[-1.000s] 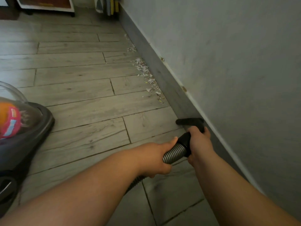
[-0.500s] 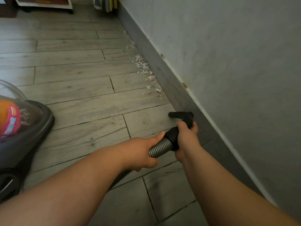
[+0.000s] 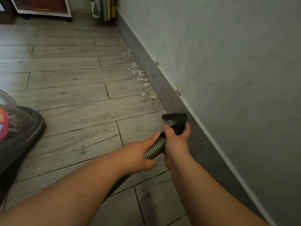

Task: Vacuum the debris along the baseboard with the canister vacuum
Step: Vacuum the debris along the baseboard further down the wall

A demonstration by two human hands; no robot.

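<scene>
A trail of small paper scraps, the debris (image 3: 143,80), lies on the grey plank floor against the dark grey baseboard (image 3: 164,88). The black nozzle (image 3: 175,116) rests flat on the floor by the baseboard, just short of the nearest scraps. My right hand (image 3: 176,141) is shut on the black hose end behind the nozzle. My left hand (image 3: 138,156) grips the ribbed grey hose (image 3: 155,148) a little further back. The canister vacuum (image 3: 17,132), dark with a clear dome, sits at the left edge.
The grey wall (image 3: 228,79) runs along the right. At the far end stand a white-framed cabinet (image 3: 42,7) and some flat boards (image 3: 104,8) leaning in the corner. Open floor lies between the canister and the baseboard.
The nozzle and both hands have slid forward along the baseboard, closer to the scraps. The canister has stayed in place.
</scene>
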